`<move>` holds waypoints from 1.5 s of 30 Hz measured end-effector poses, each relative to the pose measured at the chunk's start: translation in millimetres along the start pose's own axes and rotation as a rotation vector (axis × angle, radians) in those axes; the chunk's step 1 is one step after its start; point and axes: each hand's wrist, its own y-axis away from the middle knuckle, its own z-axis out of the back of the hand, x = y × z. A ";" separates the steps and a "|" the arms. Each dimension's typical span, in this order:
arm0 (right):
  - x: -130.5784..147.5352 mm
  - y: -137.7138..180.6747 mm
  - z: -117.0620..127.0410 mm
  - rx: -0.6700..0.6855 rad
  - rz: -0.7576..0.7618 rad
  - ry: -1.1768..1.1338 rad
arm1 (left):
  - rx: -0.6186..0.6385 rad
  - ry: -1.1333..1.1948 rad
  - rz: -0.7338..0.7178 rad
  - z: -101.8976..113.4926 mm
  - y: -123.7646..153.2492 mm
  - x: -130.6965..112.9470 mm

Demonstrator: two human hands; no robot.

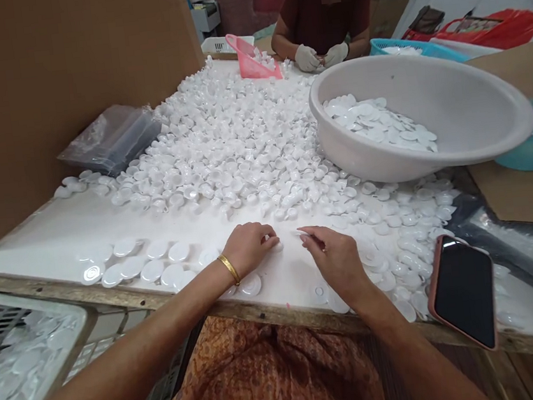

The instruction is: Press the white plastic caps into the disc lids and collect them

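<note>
Head view: right hand [337,255] pinches a white disc [297,233]; left hand [249,247], grip half-hidden, cannot tell.

A shiny gold-coloured bangle [229,270], a smooth curved band, circles the left wrist just left of the frame's centre. Both forearms [166,330] are bare. Rust-orange patterned clothing [268,379] fills the bottom centre, with small darker rounded motifs, fine lines and soft, loose folds.

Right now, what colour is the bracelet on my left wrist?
The bracelet is gold-coloured, seen best in the head view.
</note>
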 end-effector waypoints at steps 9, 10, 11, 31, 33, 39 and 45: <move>12.9 -6.5 -19.6 0.094 -0.148 -0.312 | -0.077 0.217 0.086 6.6 12.9 13.2; 12.8 -7.5 -19.9 0.128 -0.245 -0.395 | -0.079 0.244 0.087 6.6 12.8 12.9; 12.6 -8.9 -20.5 0.171 -0.326 -0.473 | -0.080 0.270 0.086 6.5 12.6 12.5; 7.5 -23.0 -36.8 0.367 -0.651 -0.816 | -0.397 -0.217 -0.016 -22.2 -36.6 -17.9; 7.7 -23.0 -34.6 0.374 -0.661 -0.833 | -0.354 -0.255 -0.042 -22.0 -37.2 -19.3; 9.1 -23.1 -33.0 0.390 -0.758 -0.783 | -0.313 -0.266 -0.157 -26.6 -43.8 -15.8; 14.4 -31.8 -30.9 0.442 -0.912 -0.838 | -0.294 -0.226 -0.178 -29.8 -50.1 -4.0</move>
